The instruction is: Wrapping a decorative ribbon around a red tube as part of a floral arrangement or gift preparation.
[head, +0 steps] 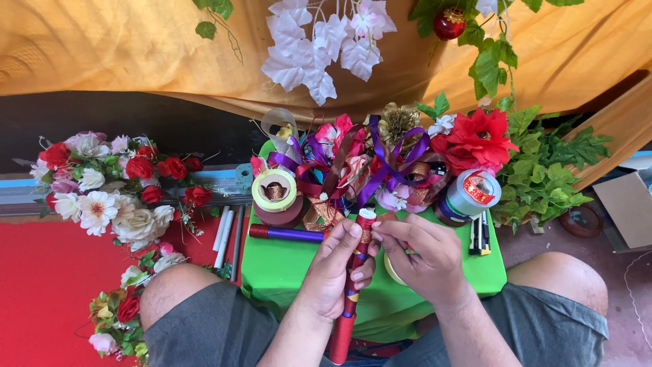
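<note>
A heap of artificial flowers [112, 190] lies at the left on the red floor. On the green table [278, 268] sits a tape roll [274, 190]. The left hand [333, 268] is wrapped around a red ribbon-wound stick [351, 292] held upright over the lap, while the right hand [424, 255] pinches its top end.

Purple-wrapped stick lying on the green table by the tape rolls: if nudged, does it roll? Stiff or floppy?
The purple stick is probably stiff: it lies straight on the green table. Being round and slim, with a glossy wrap, it may roll if nudged sideways, and could be a bit slippery. It looks light for its length. The tape roll close by might stop it.
</note>
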